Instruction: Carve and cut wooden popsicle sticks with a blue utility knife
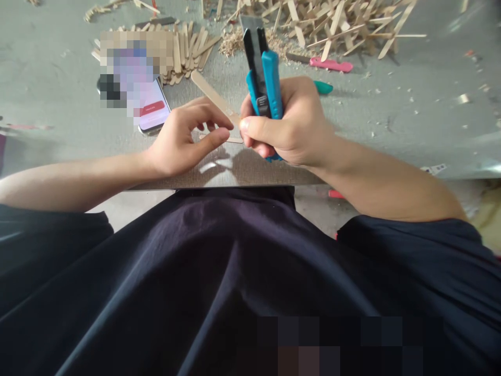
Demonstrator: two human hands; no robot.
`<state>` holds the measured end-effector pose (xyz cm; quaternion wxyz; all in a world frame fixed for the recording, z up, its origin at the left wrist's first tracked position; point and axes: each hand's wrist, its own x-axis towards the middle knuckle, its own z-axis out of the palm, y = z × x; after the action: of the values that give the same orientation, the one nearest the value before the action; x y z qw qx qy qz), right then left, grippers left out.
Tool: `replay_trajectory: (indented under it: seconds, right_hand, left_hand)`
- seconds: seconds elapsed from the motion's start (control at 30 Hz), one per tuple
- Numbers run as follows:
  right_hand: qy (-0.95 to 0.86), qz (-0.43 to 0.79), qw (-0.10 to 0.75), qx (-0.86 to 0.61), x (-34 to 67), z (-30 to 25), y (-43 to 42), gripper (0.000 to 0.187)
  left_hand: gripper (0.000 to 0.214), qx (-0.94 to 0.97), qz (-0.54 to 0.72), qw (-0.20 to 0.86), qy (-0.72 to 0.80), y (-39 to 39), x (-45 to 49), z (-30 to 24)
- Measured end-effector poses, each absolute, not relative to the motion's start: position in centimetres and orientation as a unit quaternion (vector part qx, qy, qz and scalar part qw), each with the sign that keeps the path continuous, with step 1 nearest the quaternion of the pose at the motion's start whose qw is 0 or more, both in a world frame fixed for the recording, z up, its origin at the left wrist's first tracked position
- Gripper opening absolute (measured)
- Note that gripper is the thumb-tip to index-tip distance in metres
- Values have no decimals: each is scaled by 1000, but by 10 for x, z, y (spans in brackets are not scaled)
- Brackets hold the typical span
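My right hand is wrapped around a blue and black utility knife, its wide blade pointing away from me. The near end of a flat wooden craft stick meets the thumb and fingertips of this same hand. Just left of it, my left hand has bent fingers with a gap between thumb and forefinger, close to the stick; nothing shows in its grasp. Another thin wooden stick lies on the table below the fingertips, partly covered by my hands.
A lit phone, partly blurred out, lies left of my hands. Behind it are rows of craft sticks. Wood shavings, a heap of sticks, a pink-handled knife and a green handle lie farther back on the grey table.
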<state>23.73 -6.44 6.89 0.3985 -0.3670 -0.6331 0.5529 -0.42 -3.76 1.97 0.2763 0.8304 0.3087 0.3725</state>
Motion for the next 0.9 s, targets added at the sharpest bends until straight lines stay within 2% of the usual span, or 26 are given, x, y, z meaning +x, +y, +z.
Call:
replay_trajectory:
  seconds: [0.13,0.33,0.43,0.6,0.73,0.9]
  right_hand:
    - [-659,532,388,-364,232,60,-62,30]
    - [-715,468,386,-347,232,54,-65,25]
    - [-767,391,382,-337,241,54,-60,26]
    - [-859,243,300,-337,260,52,-39,32]
    - [-899,183,218,-332,267,46,-23,50]
    - [-919,143,190,-315,266,44,-21,82]
  left_hand:
    - [46,761,436,376,299,-53,5,24]
    - [43,694,458,482,274,-50,8,18]
    - [43,664,459,527,266,-52,9,19]
    - [45,630,453,575,260,-63,12,24]
    - [43,638,459,568,244,-68,13,26]
    - [49,655,448,554,251,-69,12,27]
